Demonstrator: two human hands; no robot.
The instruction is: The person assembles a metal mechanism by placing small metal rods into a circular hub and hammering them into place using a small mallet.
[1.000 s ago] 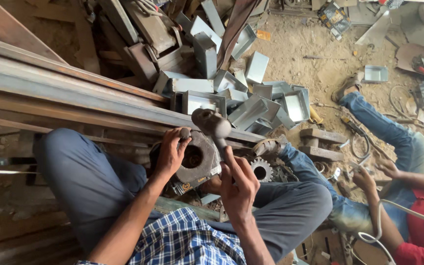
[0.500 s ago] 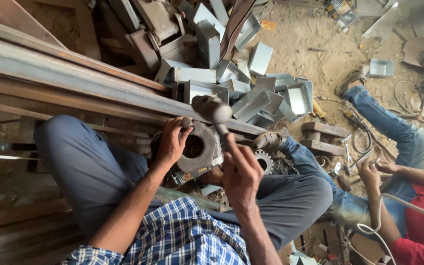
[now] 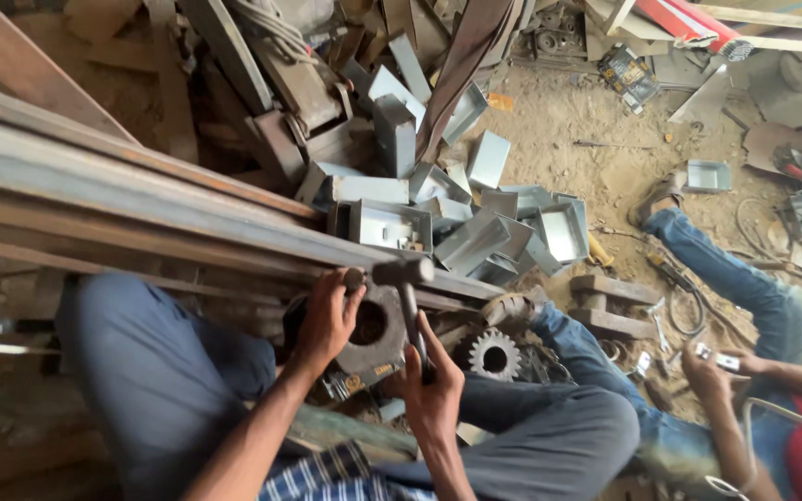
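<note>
your left hand [image 3: 329, 315] grips the edge of a thick metal plate [image 3: 375, 336] with a round hole, set between your knees beside the long steel bars [image 3: 141, 209]. your right hand [image 3: 433, 390] is closed around the handle of a hammer [image 3: 405, 288], its head just above the plate. a gear [image 3: 495, 354] lies just to the right, and grey metal boxes [image 3: 475, 227] are piled beyond.

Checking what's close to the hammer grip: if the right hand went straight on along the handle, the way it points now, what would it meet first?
Likely the hammer head, just past the right hand; beyond that, the long steel bars. Depth is hard to judge.
</note>
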